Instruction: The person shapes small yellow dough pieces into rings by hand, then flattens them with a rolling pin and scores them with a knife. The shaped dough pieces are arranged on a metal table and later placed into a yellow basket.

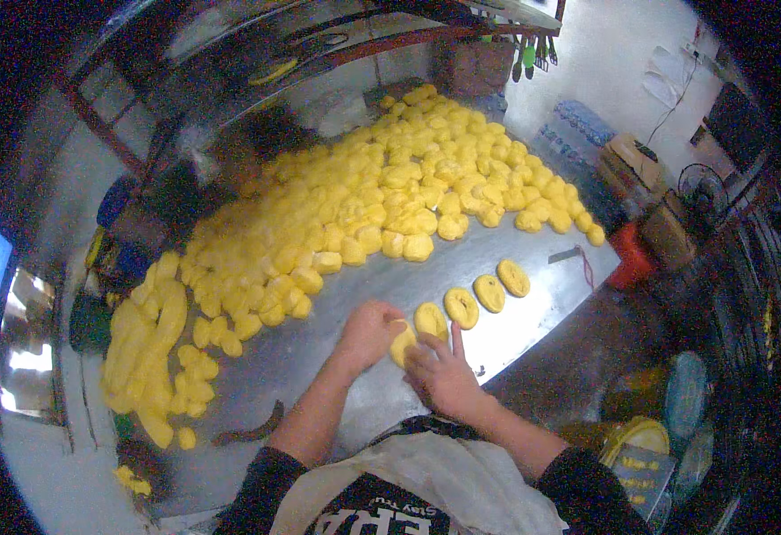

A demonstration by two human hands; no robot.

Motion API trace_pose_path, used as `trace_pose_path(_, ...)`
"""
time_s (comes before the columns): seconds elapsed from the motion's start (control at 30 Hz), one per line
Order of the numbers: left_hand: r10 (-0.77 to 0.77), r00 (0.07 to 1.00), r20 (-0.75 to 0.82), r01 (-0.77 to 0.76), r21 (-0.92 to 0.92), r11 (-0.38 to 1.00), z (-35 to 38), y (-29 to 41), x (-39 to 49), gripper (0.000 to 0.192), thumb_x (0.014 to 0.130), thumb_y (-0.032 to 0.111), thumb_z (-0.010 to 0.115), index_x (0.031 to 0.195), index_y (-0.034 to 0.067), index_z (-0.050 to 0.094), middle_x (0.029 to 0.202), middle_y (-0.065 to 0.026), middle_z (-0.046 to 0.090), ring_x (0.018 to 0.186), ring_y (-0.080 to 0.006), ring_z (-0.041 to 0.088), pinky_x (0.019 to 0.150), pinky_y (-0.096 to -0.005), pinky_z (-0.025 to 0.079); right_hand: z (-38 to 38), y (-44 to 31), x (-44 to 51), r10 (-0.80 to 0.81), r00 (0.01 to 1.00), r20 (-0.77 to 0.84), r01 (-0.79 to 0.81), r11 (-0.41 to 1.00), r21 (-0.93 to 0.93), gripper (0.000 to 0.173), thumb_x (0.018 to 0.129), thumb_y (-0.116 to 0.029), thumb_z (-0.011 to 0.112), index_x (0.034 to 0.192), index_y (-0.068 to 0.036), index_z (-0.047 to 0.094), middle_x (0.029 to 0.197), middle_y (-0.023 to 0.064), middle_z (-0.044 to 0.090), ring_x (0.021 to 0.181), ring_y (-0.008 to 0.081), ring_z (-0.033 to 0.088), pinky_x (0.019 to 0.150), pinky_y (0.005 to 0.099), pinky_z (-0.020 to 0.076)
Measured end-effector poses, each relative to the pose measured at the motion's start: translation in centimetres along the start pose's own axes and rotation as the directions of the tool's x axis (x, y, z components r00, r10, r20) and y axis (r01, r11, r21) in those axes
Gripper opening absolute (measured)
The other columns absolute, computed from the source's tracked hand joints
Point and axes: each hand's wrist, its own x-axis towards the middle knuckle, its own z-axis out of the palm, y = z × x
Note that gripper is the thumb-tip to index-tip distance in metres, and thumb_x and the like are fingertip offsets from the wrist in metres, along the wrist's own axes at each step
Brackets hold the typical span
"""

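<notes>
Both of my hands are at a flattened round of yellow dough [401, 344] on the metal worktop [337, 334]. With thumb and fingers, my left hand [365, 336] grips its left upper edge. From the right, my right hand [445, 378] has its fingers on the lower edge, with the index finger stretched up beside a second flattened piece [430, 319]. Beyond that, a row of similar ovals runs up to the right: one with a dark slit in its middle [461, 308], one with a small dark spot [489, 293], and a last one [513, 278].
A large heap of yellow dough balls [430, 167] covers the back of the worktop. Long dough strips [149, 341] lie at the left. A dark curved tool [253, 428] rests near my left forearm. A flat metal strip [565, 254] with a red cord lies at the right edge.
</notes>
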Motion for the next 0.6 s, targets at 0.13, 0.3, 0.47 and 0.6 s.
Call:
trace_pose_path(0.13,0.033,0.998,-0.047,-0.034,-0.022,0.999,0.2,-0.3,-0.2,0.023,0.087,0.02,0.077,0.103,0.003,0.077,0.103,-0.0169,0.071,0.098,-0.0325,0.069,0.089,-0.042,0.056,-0.5,-0.3,-0.4,-0.01,1.0,0.004,0.01,1.0,0.027,0.038,0.096,-0.034,0.065,0.122,-0.007,0.073,0.136,0.0085,0.063,0.141,0.0383,0.045,0.117,0.0801,0.0176)
trace_pose_path(0.3,-0.094,0.993,-0.075,0.083,-0.136,0.987,0.7,-0.2,-0.3,0.027,0.088,0.019,0.075,0.11,0.004,0.075,0.111,-0.0176,0.069,0.102,-0.0346,0.069,0.093,-0.0427,0.055,-1.4,0.0,-1.1,-0.032,0.998,-0.062,0.036,0.998,0.051,0.039,0.092,-0.034,0.07,0.121,-0.008,0.074,0.135,0.0069,0.064,0.142,0.036,0.044,0.118,0.0774,0.0211)
trace_pose_path(0.47,0.037,0.99,-0.139,-0.03,0.054,0.998,1.5,-0.1,-0.5,0.029,0.091,0.023,0.077,0.114,0.006,0.075,0.107,-0.0145,0.068,0.1,-0.0278,0.068,0.09,-0.0399,0.056,-1.6,0.1,-2.0,-0.039,0.999,-0.017,0.04,0.998,0.052,0.036,0.093,-0.032,0.071,0.119,-0.008,0.074,0.136,0.0076,0.064,0.146,0.0341,0.043,0.118,0.0758,0.0224)
trace_pose_path(0.6,-0.086,0.994,-0.059,0.084,-0.048,0.995,0.5,-1.1,-1.1,0.035,0.092,0.027,0.077,0.122,0.007,0.072,0.11,-0.0143,0.068,0.102,-0.0273,0.067,0.091,-0.0392,0.056,-4.0,0.0,-2.1,0.162,0.978,-0.132,-0.123,0.957,0.264,0.027,0.092,-0.02,0.072,0.116,-0.007,0.075,0.134,0.0124,0.066,0.137,0.0368,0.053,0.117,0.0635,0.0345)
